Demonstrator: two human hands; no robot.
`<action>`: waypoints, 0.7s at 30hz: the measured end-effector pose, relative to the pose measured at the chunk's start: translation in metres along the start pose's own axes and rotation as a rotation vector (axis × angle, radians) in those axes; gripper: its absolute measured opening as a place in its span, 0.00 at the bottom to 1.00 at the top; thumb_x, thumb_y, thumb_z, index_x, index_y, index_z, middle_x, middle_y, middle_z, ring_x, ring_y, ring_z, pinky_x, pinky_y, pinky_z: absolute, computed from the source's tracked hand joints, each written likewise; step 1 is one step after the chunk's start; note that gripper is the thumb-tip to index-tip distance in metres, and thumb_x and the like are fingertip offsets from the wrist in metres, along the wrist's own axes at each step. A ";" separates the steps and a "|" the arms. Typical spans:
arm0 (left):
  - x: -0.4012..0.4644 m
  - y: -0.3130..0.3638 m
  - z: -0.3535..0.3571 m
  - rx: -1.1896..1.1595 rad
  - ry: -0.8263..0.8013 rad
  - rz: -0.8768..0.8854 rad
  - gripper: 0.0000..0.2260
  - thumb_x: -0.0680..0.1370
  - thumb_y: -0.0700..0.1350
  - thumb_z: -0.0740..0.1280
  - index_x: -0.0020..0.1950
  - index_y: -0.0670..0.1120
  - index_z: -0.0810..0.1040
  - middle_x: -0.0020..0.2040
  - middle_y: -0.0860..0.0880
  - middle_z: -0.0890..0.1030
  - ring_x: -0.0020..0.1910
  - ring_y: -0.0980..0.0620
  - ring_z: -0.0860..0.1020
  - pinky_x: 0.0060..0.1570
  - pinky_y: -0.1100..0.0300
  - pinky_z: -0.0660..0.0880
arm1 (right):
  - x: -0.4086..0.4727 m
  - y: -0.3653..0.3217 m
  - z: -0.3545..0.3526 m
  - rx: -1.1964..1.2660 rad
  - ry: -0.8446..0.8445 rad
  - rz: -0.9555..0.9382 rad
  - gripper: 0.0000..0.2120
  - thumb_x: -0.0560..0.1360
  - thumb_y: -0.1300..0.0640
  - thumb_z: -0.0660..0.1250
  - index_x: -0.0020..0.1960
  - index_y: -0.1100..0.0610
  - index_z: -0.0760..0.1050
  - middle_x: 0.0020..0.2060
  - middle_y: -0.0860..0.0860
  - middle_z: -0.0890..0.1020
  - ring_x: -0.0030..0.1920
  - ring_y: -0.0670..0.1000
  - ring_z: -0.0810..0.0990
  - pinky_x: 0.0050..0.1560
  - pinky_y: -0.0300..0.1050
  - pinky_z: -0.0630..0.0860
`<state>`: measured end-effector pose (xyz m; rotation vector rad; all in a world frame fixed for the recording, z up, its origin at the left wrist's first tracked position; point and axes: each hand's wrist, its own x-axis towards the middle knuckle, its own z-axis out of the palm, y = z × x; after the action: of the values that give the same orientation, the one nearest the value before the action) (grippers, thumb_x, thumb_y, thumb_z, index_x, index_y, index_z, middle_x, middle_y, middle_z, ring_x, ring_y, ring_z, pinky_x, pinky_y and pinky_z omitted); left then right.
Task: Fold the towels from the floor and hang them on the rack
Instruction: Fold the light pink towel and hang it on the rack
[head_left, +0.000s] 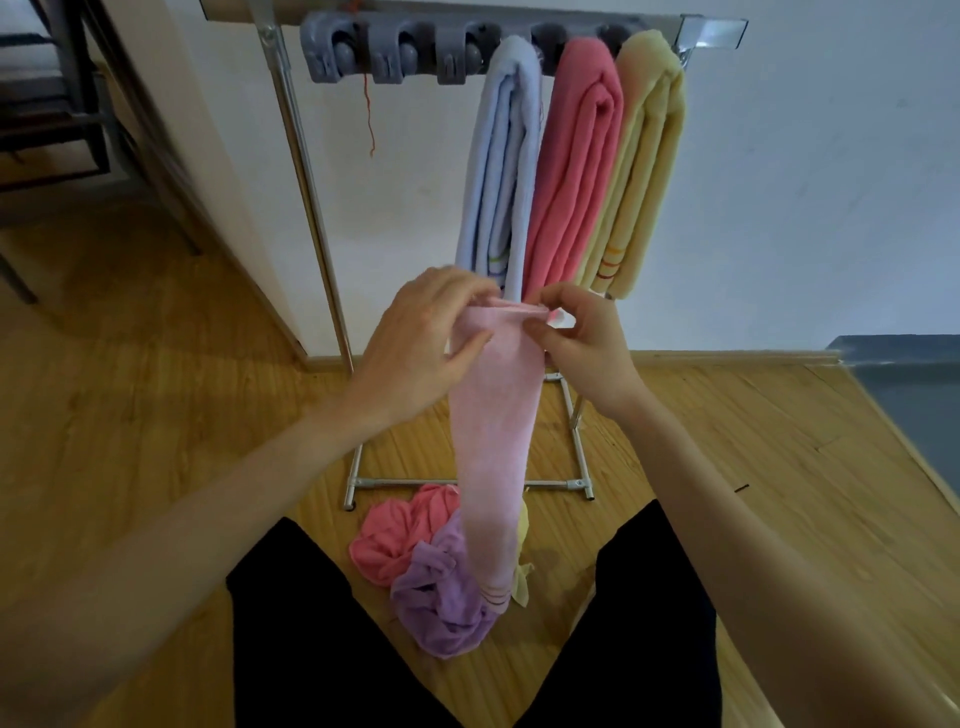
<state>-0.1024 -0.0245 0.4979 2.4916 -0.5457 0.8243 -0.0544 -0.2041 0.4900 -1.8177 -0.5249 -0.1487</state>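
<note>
Left hand: our left hand (421, 338) pinches the top left corner of the pale pink towel (491, 441), thumb in front, fingers curled behind the edge.
Right hand: our right hand (582, 338) grips the top right corner of the same towel, fingertips bunching the hem.
Towel in hand: it hangs down between both hands as a narrow folded strip; its striped lower end reaches the pile on the floor.
Top edge: gathered short between the two hands, which sit close together.
Floor pile: a coral towel (400, 535), a purple towel (441, 597) and a sliver of yellow towel (522, 577) lie crumpled between our knees, just in front of the rack's base bar.
Rack: the metal rack (306, 171) stands against the white wall; a grey clip bar (395, 52) runs along its top.
Hung towels: a light blue towel (498, 166), a pink-red towel (576, 161) and a cream towel (644, 161) hang folded side by side, touching, on the right half.
Open room: three clips on the left of the bar hold nothing; wooden floor (156, 364) lies open to both sides of the rack.
</note>
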 end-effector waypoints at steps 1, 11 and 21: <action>-0.010 -0.005 0.004 -0.011 0.010 -0.064 0.25 0.74 0.47 0.71 0.69 0.44 0.69 0.65 0.46 0.71 0.66 0.51 0.68 0.66 0.59 0.66 | -0.001 0.001 0.003 0.017 0.011 0.030 0.13 0.74 0.67 0.66 0.41 0.49 0.76 0.37 0.40 0.78 0.44 0.53 0.78 0.42 0.51 0.80; -0.119 -0.063 0.087 -0.700 -0.438 -0.755 0.23 0.68 0.38 0.76 0.60 0.47 0.75 0.56 0.51 0.80 0.59 0.52 0.78 0.56 0.53 0.77 | -0.017 0.002 0.020 0.172 0.014 0.187 0.04 0.75 0.67 0.66 0.48 0.62 0.78 0.44 0.55 0.81 0.42 0.55 0.82 0.41 0.55 0.82; -0.130 -0.066 0.125 -0.698 -0.618 -0.947 0.13 0.73 0.46 0.74 0.55 0.42 0.80 0.49 0.49 0.81 0.48 0.53 0.79 0.44 0.69 0.75 | -0.014 0.002 -0.011 0.404 0.315 0.326 0.05 0.73 0.68 0.66 0.48 0.63 0.79 0.38 0.54 0.79 0.38 0.51 0.79 0.38 0.43 0.79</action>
<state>-0.1099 -0.0080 0.3068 1.9221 0.1870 -0.4467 -0.0636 -0.2188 0.4865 -1.4247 -0.0259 -0.0938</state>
